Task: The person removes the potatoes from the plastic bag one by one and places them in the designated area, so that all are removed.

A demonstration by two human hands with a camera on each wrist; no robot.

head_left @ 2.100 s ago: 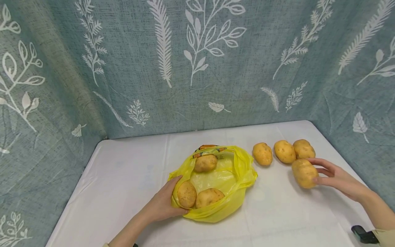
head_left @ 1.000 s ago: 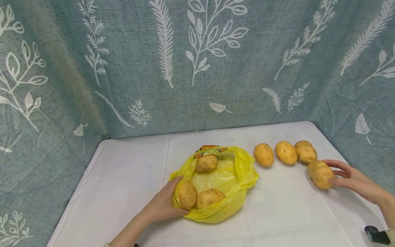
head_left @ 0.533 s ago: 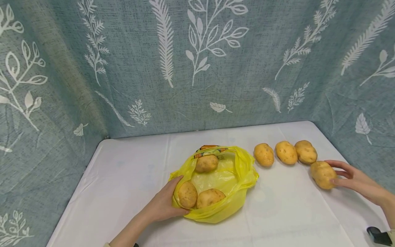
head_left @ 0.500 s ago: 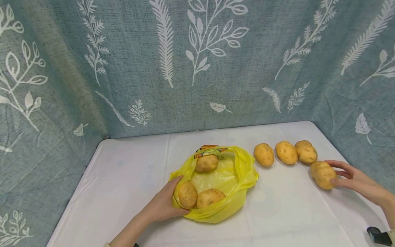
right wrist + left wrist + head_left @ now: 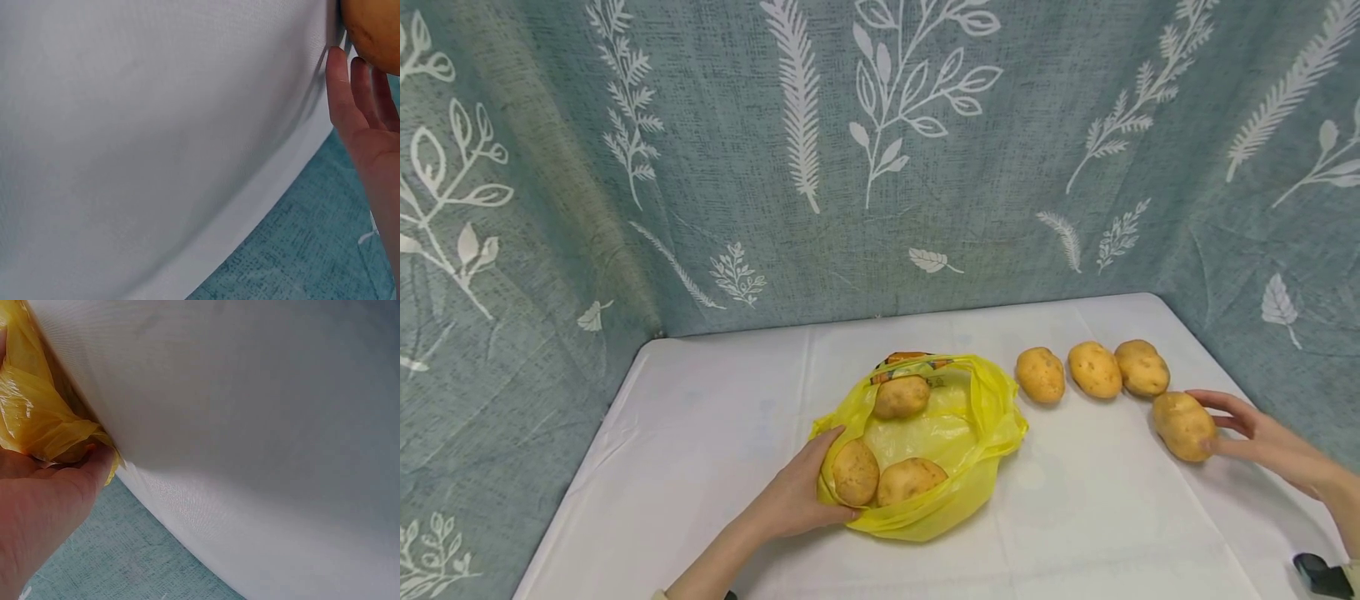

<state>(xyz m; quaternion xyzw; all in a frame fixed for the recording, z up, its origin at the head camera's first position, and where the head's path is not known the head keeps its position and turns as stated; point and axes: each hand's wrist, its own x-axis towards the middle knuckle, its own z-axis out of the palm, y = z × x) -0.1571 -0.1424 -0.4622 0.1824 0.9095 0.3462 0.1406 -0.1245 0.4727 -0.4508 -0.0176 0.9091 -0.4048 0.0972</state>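
Note:
A yellow plastic bag stands spread wide at the middle of the table, its mouth facing up. Inside it lie a potato at the back, one at the left and one at the front. My left hand grips the bag's left side between thumb and fingers; the left wrist view shows bunched yellow plastic against the fingers. On the right, my right hand holds another potato low over the table, thumb in front and fingers behind. Only that potato's edge shows in the right wrist view.
Behind the held potato, three more form a loose row: left, middle and right. A white cloth covers the table. A grey-green leaf-patterned curtain hangs along its back and sides.
Over the first second my right hand carried the potato rightward, close to the rightmost one of the row. Since then it has hardly moved. My left hand and the bag stay put.

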